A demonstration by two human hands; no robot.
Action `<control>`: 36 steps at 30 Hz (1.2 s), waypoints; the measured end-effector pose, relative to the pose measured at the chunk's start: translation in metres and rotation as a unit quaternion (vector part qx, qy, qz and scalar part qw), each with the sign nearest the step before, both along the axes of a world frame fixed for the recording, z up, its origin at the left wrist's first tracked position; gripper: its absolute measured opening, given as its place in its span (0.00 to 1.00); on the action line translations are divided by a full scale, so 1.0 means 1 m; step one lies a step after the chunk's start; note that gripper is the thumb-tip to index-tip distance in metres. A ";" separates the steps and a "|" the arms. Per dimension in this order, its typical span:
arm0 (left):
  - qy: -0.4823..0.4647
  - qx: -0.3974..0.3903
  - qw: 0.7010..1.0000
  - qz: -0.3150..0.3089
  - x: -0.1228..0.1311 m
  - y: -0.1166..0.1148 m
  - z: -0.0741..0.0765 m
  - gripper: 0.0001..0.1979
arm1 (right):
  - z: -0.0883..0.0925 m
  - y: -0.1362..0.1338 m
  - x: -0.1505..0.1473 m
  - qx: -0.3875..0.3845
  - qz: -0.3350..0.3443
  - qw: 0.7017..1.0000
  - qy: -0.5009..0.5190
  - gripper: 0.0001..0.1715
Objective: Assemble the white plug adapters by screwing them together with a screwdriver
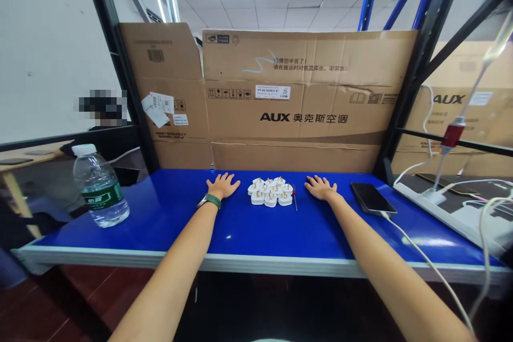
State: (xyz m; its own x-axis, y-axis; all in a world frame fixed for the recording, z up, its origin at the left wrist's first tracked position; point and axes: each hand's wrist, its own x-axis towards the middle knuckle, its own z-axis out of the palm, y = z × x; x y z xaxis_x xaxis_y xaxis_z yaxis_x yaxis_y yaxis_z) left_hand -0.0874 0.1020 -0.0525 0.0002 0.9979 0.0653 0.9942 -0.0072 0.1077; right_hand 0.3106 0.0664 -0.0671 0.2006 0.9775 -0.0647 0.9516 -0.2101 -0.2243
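Note:
Between my two hands, several white plugs [270, 192] stand close together on the blue tabletop [256, 230], their metal pins pointing up. A thin screwdriver [295, 199] with a red handle lies just right of the plugs. My left hand [223, 186] rests flat left of the group, fingers spread and holding nothing; a green-strapped band is on its wrist. On the other side, my right hand [320, 188] also lies flat with fingers apart. It is nearest to the screwdriver and touches only the table.
A water bottle [102, 187] stands at the table's left end. On the right lies a black phone [372, 199] with a white cable [425, 259] running over the front edge. Cardboard [296, 139] walls off the back. A power strip [449, 219] lies along the right side. A person [106, 112] is beyond the left side.

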 end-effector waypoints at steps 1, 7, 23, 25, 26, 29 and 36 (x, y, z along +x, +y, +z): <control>0.001 0.000 1.000 0.000 0.000 0.000 0.000 0.39 | 0.000 0.000 0.000 0.000 -0.001 1.000 0.000 0.38; -0.002 -0.013 1.000 -0.001 -0.002 0.001 0.001 0.40 | 0.000 0.000 0.000 -0.001 0.002 1.000 -0.002 0.37; -0.006 -0.020 1.000 -0.022 -0.005 0.009 0.003 0.37 | 0.007 -0.004 -0.001 -0.004 0.004 1.000 0.002 0.37; -0.008 -0.015 0.999 -0.029 -0.005 0.007 0.006 0.37 | 0.011 -0.007 -0.003 0.010 0.007 1.000 0.002 0.36; -0.010 -0.008 0.999 -0.038 -0.004 0.005 0.009 0.36 | 0.014 -0.010 -0.004 0.020 0.010 1.000 0.001 0.34; -0.020 0.018 0.995 -0.092 0.004 -0.003 0.021 0.32 | 0.026 -0.019 -0.012 0.075 0.018 0.997 -0.006 0.30; -0.063 0.096 0.935 -0.336 0.033 -0.041 0.044 0.15 | 0.038 -0.035 -0.033 0.140 0.200 0.970 0.023 0.20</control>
